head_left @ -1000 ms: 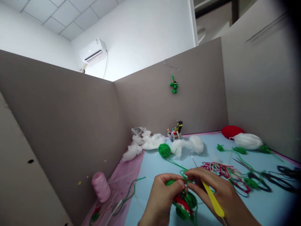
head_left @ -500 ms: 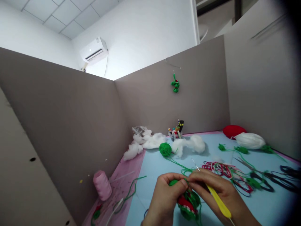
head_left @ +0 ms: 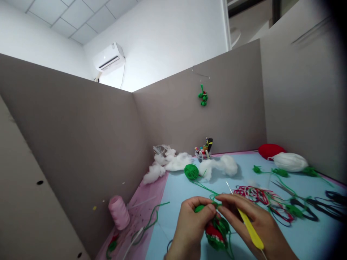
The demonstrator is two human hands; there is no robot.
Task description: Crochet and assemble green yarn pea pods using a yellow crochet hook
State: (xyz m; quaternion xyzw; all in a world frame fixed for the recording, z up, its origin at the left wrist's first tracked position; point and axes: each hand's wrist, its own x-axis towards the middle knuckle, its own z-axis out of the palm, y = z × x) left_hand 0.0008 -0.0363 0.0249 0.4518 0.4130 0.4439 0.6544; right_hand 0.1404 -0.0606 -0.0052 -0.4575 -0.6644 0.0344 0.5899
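The left hand (head_left: 189,227) cups a crocheted piece of green yarn with a red and white section (head_left: 216,234), held low over the pale blue worktop (head_left: 173,231). Its fingers (head_left: 208,211) are closed around a green bump at the top of the piece. The right hand (head_left: 253,224) grips a yellow plastic crochet hook (head_left: 249,229), whose thin metal shaft points up and away. Its fingers (head_left: 225,204) are curled and appear to pinch a thin green yarn strand (head_left: 206,187) just beside the left hand. That strand runs back across the worktop to a round green yarn ball (head_left: 191,172). To the right lie a tangle of red, white and green yarn scraps (head_left: 257,195) and steel scissors with black handles (head_left: 303,209). Fluffy white stuffing (head_left: 179,161) sits farther off, and a pink yarn cone (head_left: 119,213) rests on a pink sheet (head_left: 141,216) at the left.
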